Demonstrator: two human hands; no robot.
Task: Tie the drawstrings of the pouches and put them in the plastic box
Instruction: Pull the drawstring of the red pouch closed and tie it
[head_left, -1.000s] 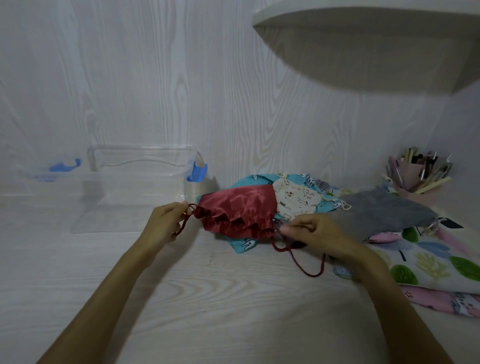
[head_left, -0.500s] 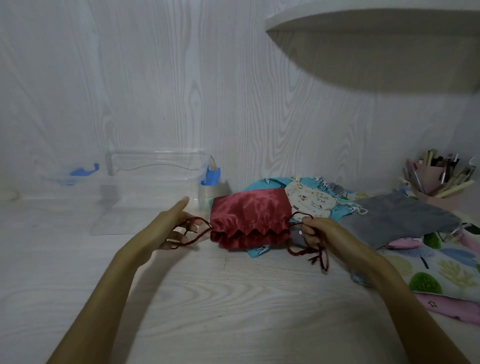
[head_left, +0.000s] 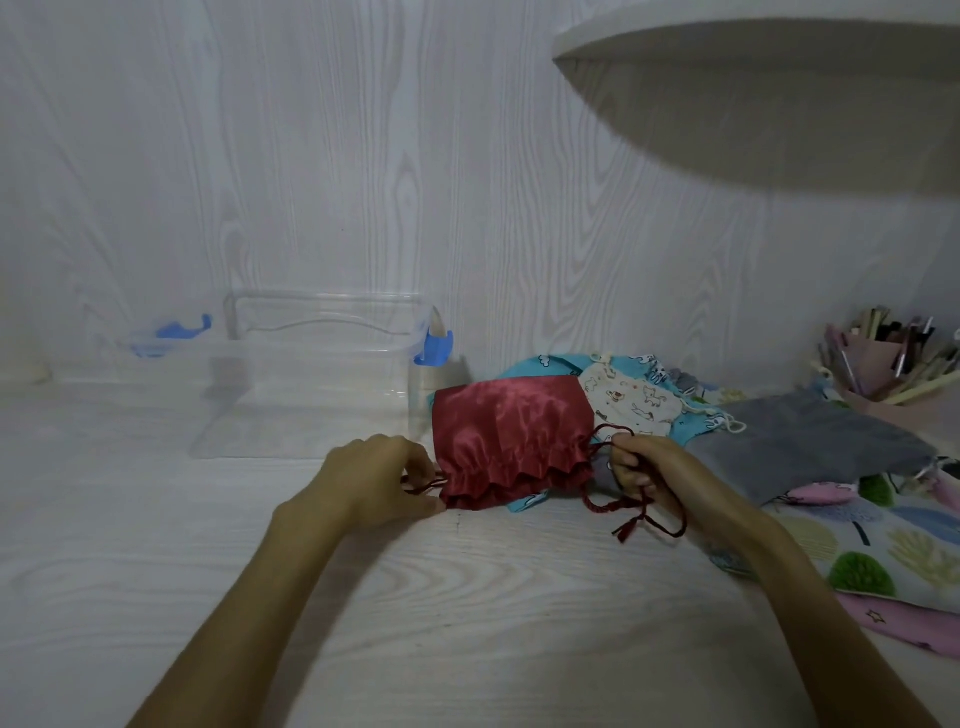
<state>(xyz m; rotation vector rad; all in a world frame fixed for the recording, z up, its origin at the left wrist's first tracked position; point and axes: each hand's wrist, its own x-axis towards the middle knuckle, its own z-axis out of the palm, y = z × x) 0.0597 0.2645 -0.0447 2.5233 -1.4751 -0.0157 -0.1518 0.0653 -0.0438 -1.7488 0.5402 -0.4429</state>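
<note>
- while the left hand (head_left: 382, 480) and right hand (head_left: 641, 467) each pinch a drawstring (head_left: 636, 506), uneven pulls could skew the red pouch (head_left: 511, 441)
- a loose knot may slip open in the plastic box (head_left: 322, 364)

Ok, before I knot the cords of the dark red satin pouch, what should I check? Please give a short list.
1. Left hand grips the left cord: ok.
2. Right hand grips the right dark red cord: ok.
3. Dark red satin pouch mouth gathered: ok.
4. Cords knotted: not ok.
5. Clear plastic box with blue clips open: ok.
6. Box contents: cannot tell.
</note>
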